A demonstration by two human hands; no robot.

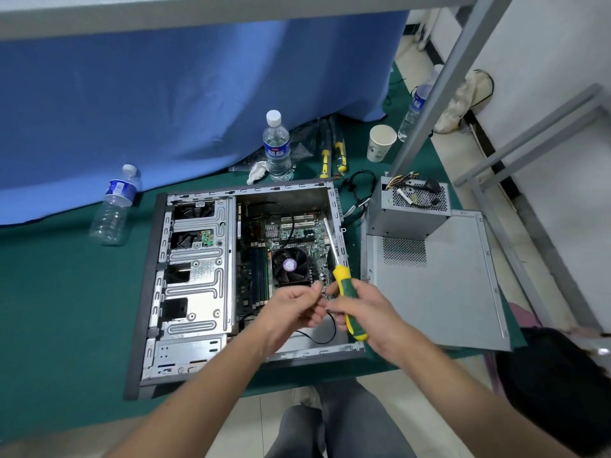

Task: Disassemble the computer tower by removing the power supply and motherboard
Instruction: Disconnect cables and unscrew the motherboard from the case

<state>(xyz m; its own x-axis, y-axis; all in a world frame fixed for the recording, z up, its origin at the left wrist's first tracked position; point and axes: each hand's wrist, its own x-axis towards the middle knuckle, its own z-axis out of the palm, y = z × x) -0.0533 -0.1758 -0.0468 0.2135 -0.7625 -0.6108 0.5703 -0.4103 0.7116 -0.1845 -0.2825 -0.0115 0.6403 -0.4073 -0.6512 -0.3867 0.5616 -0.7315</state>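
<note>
The open computer tower (pixel 195 276) lies on its side on a green mat. Inside it sits the motherboard (pixel 291 233) with a black CPU fan (pixel 291 266). The grey power supply (pixel 410 209) stands outside the case, to its right, on the removed side panel (pixel 439 285). My right hand (pixel 363 312) grips a yellow-green screwdriver (pixel 345 289), shaft pointing away over the board. My left hand (pixel 291 309) has its fingers curled, fingertips meeting my right hand's fingers above the case; a small object between them is too small to identify.
Two water bottles (pixel 277 147) (pixel 114 206) stand behind and left of the case, a third (pixel 413 107) beside a paper cup (pixel 380 142). Yellow-handled tools (pixel 332 157) lie behind the case. A blue cloth hangs at the back; a metal frame leg (pixel 439 84) rises at right.
</note>
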